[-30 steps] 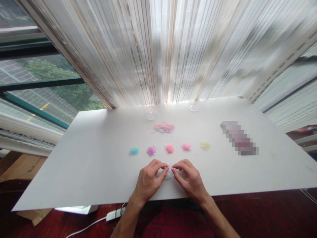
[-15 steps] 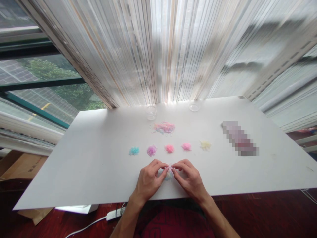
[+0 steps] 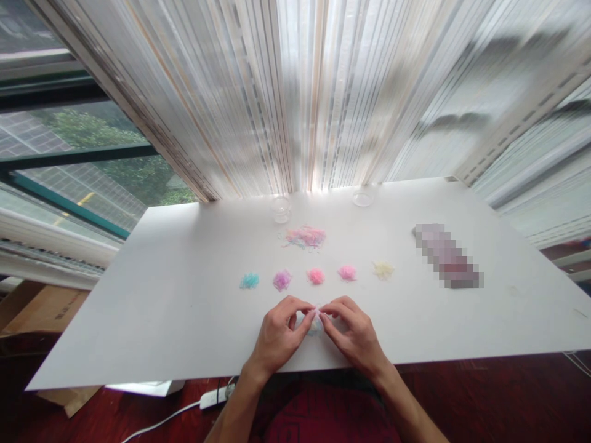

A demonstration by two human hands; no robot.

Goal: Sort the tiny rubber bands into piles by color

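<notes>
My left hand [image 3: 282,331] and my right hand [image 3: 351,329] meet fingertip to fingertip near the table's front edge. Both are closed in a pinch on a thin, pale pink rubber band [image 3: 317,311], mostly covered by the fingers. Under them lies a small heap of pale bluish bands [image 3: 314,327], partly hidden. Just beyond, small sorted heaps of bands form a row: turquoise [image 3: 250,281], purple [image 3: 282,280], coral pink [image 3: 316,276], light pink [image 3: 347,272] and pale yellow [image 3: 383,270]. Behind the row is a larger mixed-colour pile [image 3: 305,237].
Two clear round pieces, a container [image 3: 281,210] and a shallow dish or lid [image 3: 362,197], stand at the back of the white table [image 3: 175,295]. A pixelated oblong object [image 3: 446,255] lies at right. Below are a power strip [image 3: 216,397] and a cardboard box [image 3: 44,307].
Both hands stay in almost the same place, fingertips still pinched together. The pale pink band shows slightly more between them. The heaps have not moved on the table.
</notes>
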